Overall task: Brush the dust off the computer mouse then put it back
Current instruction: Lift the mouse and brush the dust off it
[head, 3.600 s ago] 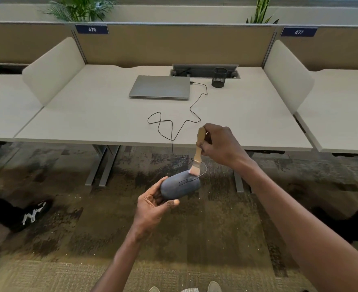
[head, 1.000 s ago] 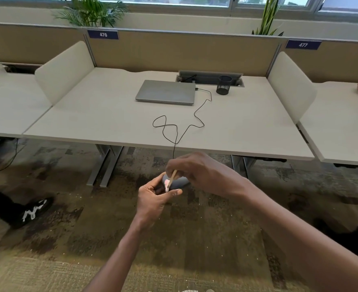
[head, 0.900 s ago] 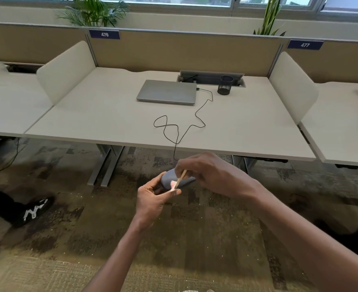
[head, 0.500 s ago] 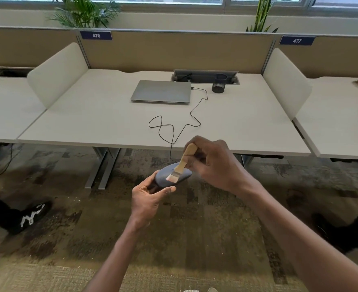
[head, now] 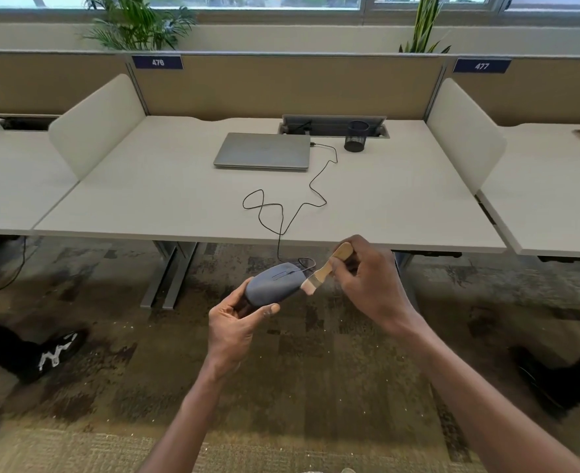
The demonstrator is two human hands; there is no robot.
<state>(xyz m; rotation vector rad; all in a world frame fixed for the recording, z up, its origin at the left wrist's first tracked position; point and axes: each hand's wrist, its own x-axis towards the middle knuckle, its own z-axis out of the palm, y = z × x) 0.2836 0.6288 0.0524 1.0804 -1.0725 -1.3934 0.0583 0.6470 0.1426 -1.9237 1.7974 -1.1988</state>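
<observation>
My left hand [head: 235,327] grips the rear of a grey-blue wired computer mouse [head: 275,283], held in the air in front of the desk's near edge. My right hand [head: 367,285] holds a small wooden-handled brush [head: 328,268] by its handle, bristles pointing down-left and touching the mouse's right front side. The mouse's black cable [head: 285,213] loops over the white desk [head: 179,199] to a closed silver laptop [head: 263,151].
A black mesh pen cup [head: 356,136] stands right of the laptop, by a cable hatch [head: 333,122]. White side dividers [head: 97,121] flank the desk. Another person's black shoe [head: 56,349] is on the carpet at left, and a dark shoe [head: 548,380] at right.
The brush has swept from the middle of the mouse's top toward its right front edge. The mouse stays in my left hand, turned slightly.
</observation>
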